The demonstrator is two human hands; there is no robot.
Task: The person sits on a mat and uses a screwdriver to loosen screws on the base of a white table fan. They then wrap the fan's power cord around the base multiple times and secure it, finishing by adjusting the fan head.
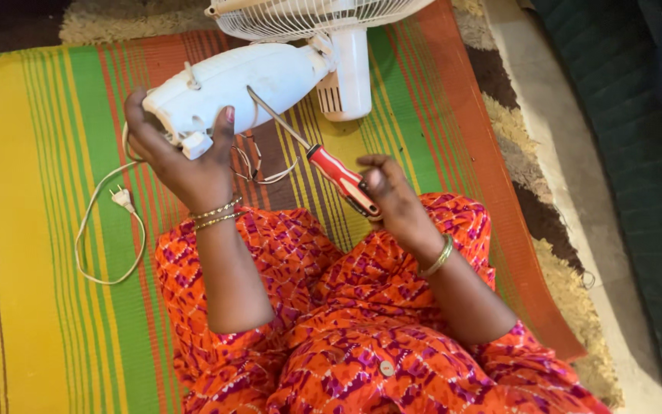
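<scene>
A white fan [270,73] lies on its side on the striped mat, its wire grille [300,15] at the top edge. My left hand [181,165] grips the rear end of the fan's motor housing. My right hand [392,195] holds a screwdriver with a red and black handle [342,180]; its metal shaft points up-left and its tip touches the housing. Thin loose wires [258,165] hang from the housing between my hands.
The fan's white cord with plug [120,198] loops on the mat [32,230] at left. My legs in orange and pink patterned cloth [346,330] fill the lower middle. A shaggy rug edge [568,284] and dark green surface [637,153] lie to the right.
</scene>
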